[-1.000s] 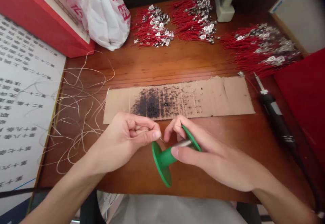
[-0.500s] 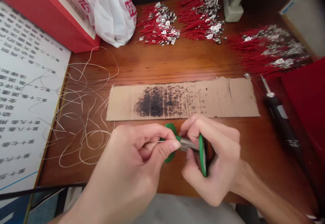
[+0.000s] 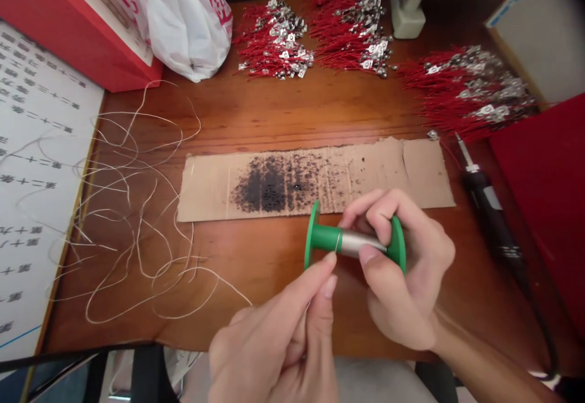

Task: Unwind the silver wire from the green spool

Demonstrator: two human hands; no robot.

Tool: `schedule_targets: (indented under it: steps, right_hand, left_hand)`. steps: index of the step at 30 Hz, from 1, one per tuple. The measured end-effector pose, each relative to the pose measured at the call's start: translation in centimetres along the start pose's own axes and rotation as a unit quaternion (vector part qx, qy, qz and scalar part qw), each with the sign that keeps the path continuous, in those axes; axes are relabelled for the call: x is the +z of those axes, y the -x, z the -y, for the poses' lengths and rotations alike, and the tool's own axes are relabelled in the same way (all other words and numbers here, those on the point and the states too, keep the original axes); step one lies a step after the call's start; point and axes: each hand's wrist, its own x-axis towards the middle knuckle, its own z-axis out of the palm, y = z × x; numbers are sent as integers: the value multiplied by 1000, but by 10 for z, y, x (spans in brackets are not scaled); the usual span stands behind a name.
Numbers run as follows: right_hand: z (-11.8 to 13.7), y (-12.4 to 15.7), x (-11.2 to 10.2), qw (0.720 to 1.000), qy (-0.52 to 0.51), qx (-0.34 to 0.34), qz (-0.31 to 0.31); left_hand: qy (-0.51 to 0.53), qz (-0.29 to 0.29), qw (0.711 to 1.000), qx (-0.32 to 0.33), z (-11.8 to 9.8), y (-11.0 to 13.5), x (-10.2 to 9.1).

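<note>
Right hand [image 3: 402, 275]: we see it closed round the green spool [image 3: 325, 237], thumb on the silver winding, above the table's near edge.
Left hand [image 3: 283, 336]: thumb and forefinger pinch a thin wire [image 3: 337, 244] just under the spool's core.
Sheet [image 3: 27, 165]: rows of printed Chinese characters, not surely readable.
Bag [image 3: 183, 19]: red characters, broken by folds.
Cardboard strip [image 3: 411, 171]: scorched black, just beyond the spool.

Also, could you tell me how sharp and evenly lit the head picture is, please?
Head view: soft, even light, no harsh glare; green spool and cardboard strip sharp; left hand, pinching thin wire, slightly soft near the lens; red wire bundle at right smeared; wide-angle bowing toward edges.
</note>
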Motion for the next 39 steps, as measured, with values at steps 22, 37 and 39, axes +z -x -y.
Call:
schedule_targets:
  steps: [22, 37, 39]
  right_hand:
    - [-5, -5, -6, 999, -19, 36, -16]
    - [-6, -3, -6, 999, -15, 39, -7]
    - [-7, -4, -7, 999, -13, 37, -8]
  left_hand:
    - [139, -85, 984, -77, -4, 13, 42]
    - [196, -95, 970, -110, -6, 11, 41]
    - [207, -89, 966, -125, -7, 11, 42]
